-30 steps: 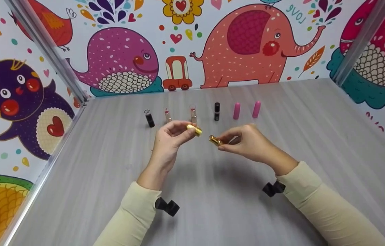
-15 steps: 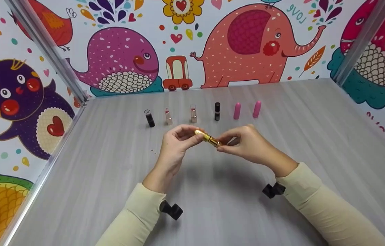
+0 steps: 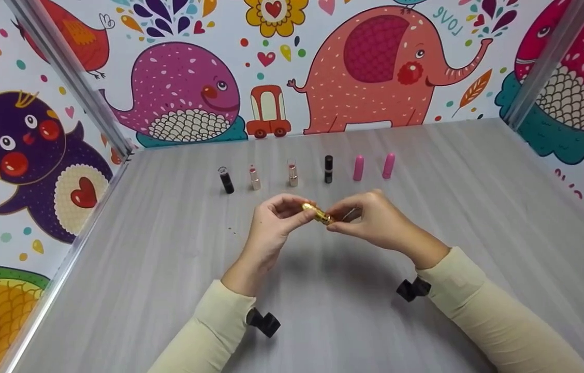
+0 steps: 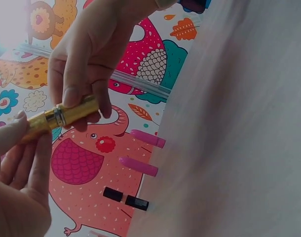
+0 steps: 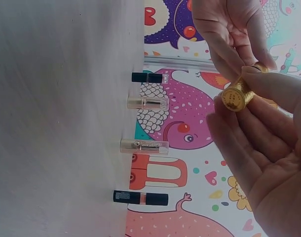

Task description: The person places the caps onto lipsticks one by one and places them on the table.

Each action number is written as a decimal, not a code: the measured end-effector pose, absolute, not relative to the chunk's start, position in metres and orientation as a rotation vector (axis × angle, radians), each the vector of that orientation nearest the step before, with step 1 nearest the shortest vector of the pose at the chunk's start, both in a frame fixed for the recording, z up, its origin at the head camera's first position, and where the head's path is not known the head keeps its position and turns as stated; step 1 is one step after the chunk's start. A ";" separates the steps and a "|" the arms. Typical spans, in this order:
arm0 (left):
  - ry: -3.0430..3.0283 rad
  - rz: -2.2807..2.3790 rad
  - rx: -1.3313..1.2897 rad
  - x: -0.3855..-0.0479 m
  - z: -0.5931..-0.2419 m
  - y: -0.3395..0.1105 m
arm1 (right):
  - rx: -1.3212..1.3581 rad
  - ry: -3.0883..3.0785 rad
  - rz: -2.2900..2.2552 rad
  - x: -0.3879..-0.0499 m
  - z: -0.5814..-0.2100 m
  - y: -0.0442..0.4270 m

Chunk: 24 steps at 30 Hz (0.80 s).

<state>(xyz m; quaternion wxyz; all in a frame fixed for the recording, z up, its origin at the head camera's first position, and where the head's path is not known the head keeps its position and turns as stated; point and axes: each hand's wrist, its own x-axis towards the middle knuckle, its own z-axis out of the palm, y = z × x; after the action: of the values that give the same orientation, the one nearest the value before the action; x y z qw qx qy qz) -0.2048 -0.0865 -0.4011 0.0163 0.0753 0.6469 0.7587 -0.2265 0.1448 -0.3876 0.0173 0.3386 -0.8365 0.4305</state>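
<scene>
Both hands meet over the middle of the table around a gold lipstick tube (image 3: 318,213). My left hand (image 3: 274,228) pinches the cap (image 4: 38,126) between thumb and fingers. On the other half, the lipstick base (image 4: 86,107), my right hand (image 3: 375,220) has its thumb and fingertips. The two halves are in line and joined, with a silvery band showing at the seam in the left wrist view. The tube's round end (image 5: 234,98) faces the right wrist camera. Whether the cap is fully seated cannot be seen.
Across the back stands a row: a black lipstick with clear top (image 3: 226,181), two pale lipsticks with clear caps (image 3: 255,177) (image 3: 292,174), a black tube (image 3: 328,169) and two pink tubes (image 3: 358,168) (image 3: 388,166). Printed wall panels (image 3: 193,88) enclose the grey table (image 3: 168,259).
My left hand has moved right and slightly down, bringing the gold cap onto the base; the gap between them has closed. My right hand has stayed nearly still.
</scene>
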 end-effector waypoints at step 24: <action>2.129 2.255 0.335 -0.203 -0.406 -0.084 | 1.016 -2.608 1.405 -0.223 -0.387 0.143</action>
<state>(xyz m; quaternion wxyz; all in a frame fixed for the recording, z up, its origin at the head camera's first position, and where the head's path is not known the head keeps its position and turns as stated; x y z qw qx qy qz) -0.2026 -0.0837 -0.4058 0.0110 0.1074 0.6825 0.7229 -0.2235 0.1430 -0.3867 0.0050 0.3245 -0.8327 0.4487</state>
